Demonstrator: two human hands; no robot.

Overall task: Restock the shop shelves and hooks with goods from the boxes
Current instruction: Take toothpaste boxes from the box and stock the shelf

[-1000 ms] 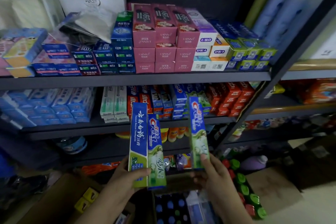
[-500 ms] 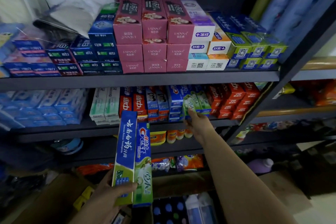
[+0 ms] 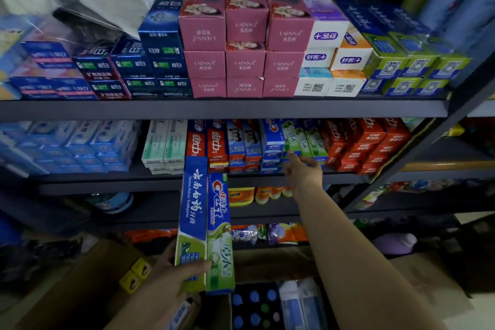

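Left hand (image 3: pixel 171 273) grips two upright toothpaste boxes (image 3: pixel 205 225) (one Yunnan Baiyao, one Crest) above a cardboard box (image 3: pixel 80 284). Right hand (image 3: pixel 304 173), fingers extended, touches the green Crest box (image 3: pixel 290 139) on the middle shelf (image 3: pixel 134 182).

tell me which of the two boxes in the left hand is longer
The blue and green Yunnan Baiyao box, the left one in the left hand. Its top stands higher than the Crest box beside it.
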